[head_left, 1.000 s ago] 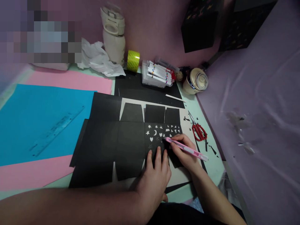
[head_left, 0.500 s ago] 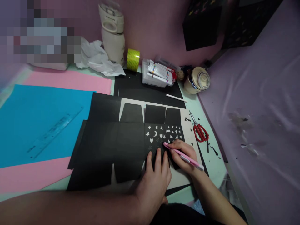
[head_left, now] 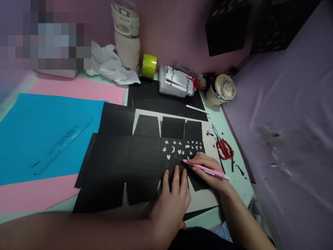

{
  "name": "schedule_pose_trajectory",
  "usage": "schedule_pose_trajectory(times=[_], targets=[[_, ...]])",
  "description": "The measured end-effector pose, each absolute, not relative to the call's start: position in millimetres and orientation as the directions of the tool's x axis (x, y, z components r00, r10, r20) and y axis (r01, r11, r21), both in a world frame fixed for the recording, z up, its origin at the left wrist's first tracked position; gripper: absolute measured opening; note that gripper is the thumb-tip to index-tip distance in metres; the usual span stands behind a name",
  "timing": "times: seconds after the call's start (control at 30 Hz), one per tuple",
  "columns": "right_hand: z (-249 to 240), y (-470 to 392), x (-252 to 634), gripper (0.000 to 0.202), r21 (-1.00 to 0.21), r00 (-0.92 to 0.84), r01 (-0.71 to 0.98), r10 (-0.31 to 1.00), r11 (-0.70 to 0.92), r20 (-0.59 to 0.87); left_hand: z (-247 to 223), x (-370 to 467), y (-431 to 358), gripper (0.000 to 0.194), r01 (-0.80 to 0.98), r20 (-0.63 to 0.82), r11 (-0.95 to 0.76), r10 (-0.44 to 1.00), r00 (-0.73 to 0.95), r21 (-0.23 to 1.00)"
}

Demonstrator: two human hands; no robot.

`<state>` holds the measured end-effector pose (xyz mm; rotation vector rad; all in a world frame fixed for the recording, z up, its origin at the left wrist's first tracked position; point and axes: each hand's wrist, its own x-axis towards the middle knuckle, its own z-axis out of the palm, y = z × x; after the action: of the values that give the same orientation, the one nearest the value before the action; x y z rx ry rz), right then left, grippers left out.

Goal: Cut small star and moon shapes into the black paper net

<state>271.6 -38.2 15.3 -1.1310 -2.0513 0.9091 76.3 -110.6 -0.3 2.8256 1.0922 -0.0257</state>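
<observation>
A large black paper sheet (head_left: pixel 111 152) with cut flaps lies on the table. Its right part bears white star, heart, moon and triangle shapes, along with faint drawn star outlines. My left hand (head_left: pixel 173 198) lies on the sheet below those shapes, fingers spread and pressing flat. In my right hand (head_left: pixel 208 168) is a pink pen (head_left: pixel 214 173), its tip touching the black paper just above my left fingertips.
Red-handled scissors (head_left: pixel 224 148) and black scraps lie at right. Behind are a marker box (head_left: pixel 173 91), yellow tape roll (head_left: pixel 149 66), white bottle (head_left: pixel 127 45) and beige cup (head_left: pixel 213 96). A clear ruler (head_left: pixel 62 147) rests on blue paper (head_left: pixel 52 114) at left.
My right hand has turned slightly, and the pen's back end has swung up and to the right. My left hand stays spread on the sheet. The view has shifted a little.
</observation>
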Motion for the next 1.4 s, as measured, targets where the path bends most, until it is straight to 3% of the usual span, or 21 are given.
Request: schedule_pose_trajectory(times=[1.4], targets=[[21,-24,272,0.035,-0.782,-0.58,0.411,0.796,0.469,0.172,-3,77,-113,0.1,0.689,0.034,-0.719,0.693,0.72,0.086]])
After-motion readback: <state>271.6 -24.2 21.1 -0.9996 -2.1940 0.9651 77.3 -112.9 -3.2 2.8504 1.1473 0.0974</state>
